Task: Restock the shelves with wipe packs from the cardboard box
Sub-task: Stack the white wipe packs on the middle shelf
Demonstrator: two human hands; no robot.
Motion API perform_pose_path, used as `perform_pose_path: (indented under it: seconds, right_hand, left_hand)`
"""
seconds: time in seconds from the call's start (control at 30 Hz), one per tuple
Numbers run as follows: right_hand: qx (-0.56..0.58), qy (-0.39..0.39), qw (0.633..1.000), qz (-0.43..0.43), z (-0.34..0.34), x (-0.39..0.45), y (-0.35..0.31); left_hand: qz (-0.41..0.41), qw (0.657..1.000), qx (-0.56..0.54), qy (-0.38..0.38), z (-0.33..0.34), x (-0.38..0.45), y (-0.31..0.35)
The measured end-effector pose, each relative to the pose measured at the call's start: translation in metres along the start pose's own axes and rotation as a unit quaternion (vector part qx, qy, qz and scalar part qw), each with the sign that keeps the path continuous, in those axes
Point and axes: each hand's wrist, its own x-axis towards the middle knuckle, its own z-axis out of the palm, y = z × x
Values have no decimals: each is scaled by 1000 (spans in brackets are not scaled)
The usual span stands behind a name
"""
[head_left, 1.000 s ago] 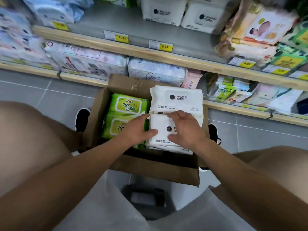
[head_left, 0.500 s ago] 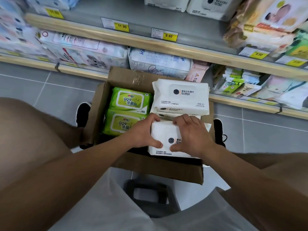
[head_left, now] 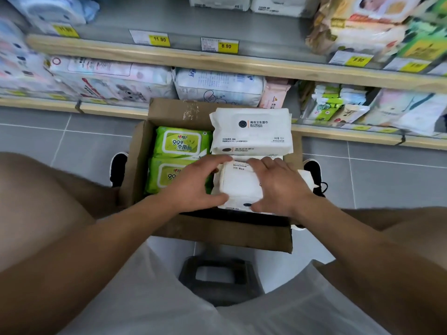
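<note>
An open cardboard box (head_left: pixel 139 160) stands on the floor between my feet, in front of the shelves. Its left half holds two green wipe packs (head_left: pixel 180 143). Its right half holds white wipe packs; one white pack (head_left: pixel 251 131) lies on top at the back. My left hand (head_left: pixel 196 184) and my right hand (head_left: pixel 278 187) grip the near white wipe pack (head_left: pixel 242 184) by its left and right sides, and it is tilted up with its underside facing me.
The wooden-edged shelves (head_left: pixel 217 60) hold packs of tissues and wipes, with yellow price tags (head_left: pixel 158 39) on the upper edge. The upper shelf has bare grey surface in its middle. A black stool (head_left: pixel 217 276) sits under me on the grey tiled floor.
Both hands have closed around the near white pack and tipped it up, so its plain underside now shows. The camera has moved closer and tilted down.
</note>
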Motion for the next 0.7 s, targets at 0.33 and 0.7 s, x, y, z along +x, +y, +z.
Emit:
perform_pose_path:
  seconds: [0.33,0.7]
  right_hand:
    - [-16,70,997,33,12,-4,20]
    - [8,83,996,27,17,-1,32]
  left_hand:
    - [17,977,208,46,-10,114,15]
    - [-74,913,391,-90,1,159,40]
